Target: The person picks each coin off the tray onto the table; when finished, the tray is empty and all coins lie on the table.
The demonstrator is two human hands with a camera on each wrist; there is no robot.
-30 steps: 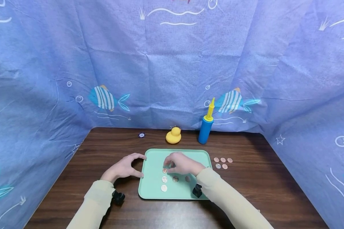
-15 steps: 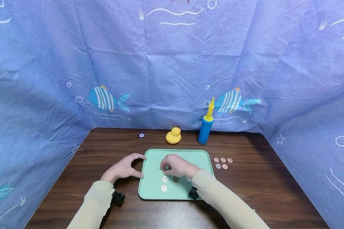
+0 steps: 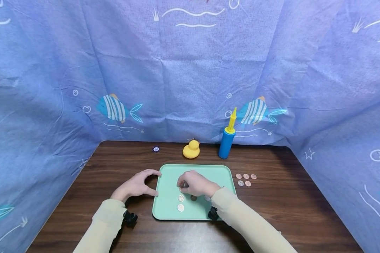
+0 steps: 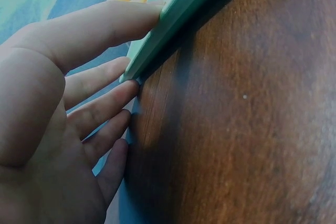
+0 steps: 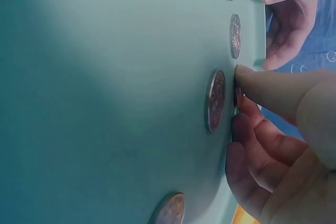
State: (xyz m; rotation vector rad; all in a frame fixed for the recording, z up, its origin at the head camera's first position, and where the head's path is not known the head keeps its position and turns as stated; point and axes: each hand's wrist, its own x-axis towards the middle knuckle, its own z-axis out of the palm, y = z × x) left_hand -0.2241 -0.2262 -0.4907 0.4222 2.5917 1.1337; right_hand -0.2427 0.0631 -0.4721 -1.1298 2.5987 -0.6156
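Fingers and thumb of my right hand (image 3: pixel 196 183) pinch a coin (image 5: pixel 239 97) on the green tray (image 3: pixel 164 213), seen edge-on in the right wrist view. Just nearer to me lie a silvery coin (image 3: pixel 181 198) and another pale coin (image 3: pixel 181 207), in line with it. Beside the right hand are a darker coin (image 5: pixel 216 100) and a copper-tinted coin (image 5: pixel 171 209), flat on the tray. My left hand (image 3: pixel 136 184) is spread at the tray's left side, thumb and index fingertip touching the rim (image 4: pixel 157 32); its other fingers extend loosely.
Several coins (image 3: pixel 248 183) lie in two rows on the wooden table (image 3: pixel 272 196), right of the tray. Behind the tray are a poker chip (image 3: pixel 156 149), a yellow rubber duck (image 3: pixel 191 149) and an upright blue hand pump (image 3: pixel 226 143). A blue fish-print curtain (image 3: pixel 190 70) encloses the table.
My right hand has shifted slightly left and toward me, its fingers closing over the coin that showed below them before. The left hand stays in place at the tray's rim.
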